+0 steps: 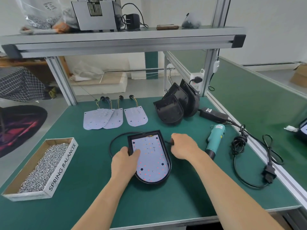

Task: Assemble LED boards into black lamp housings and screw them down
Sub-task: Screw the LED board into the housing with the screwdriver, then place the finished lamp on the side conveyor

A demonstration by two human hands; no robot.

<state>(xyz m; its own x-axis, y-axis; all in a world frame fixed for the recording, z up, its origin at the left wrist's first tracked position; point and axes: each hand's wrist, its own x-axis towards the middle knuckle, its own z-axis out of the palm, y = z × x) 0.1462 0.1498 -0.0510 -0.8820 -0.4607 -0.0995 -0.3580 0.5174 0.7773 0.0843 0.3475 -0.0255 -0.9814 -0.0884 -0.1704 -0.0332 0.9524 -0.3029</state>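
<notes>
Your two forearms come in from the bottom edge. Your left hand (123, 161) sits on the left wall of the lamp housing (153, 182), fingers (136, 152) close together on the near-left part of the LED board (152, 161) and thumb on the outside of the wall, so you're pinching that wall. Your right hand (184, 146) is curled up just beside the housing's right wall, fingers clamped on the black cable (112, 143), which runs behind the housing and loops round past your left fingers.

The housing lies flat on the green counter (93, 188) between your hands, open side up, rounded end towards you. The board lies inside it, with coloured wires showing at the far end.

Just beyond your right fingers, further right, a teal electric screwdriver (215, 140) lies on its side. Its black cord (240, 143) is tangled up beyond that, and a black power adapter (213, 114) sits further back.

Well past your fingertips, three spare LED boards (99, 120) lie flat with their wires pointing away from you. To their right, a few empty housings (176, 105) lean on each other.

Well left of your left fingers there's a cardboard box (63, 166) marked SPRING BALANCER, full of silver screws (46, 165).
</notes>
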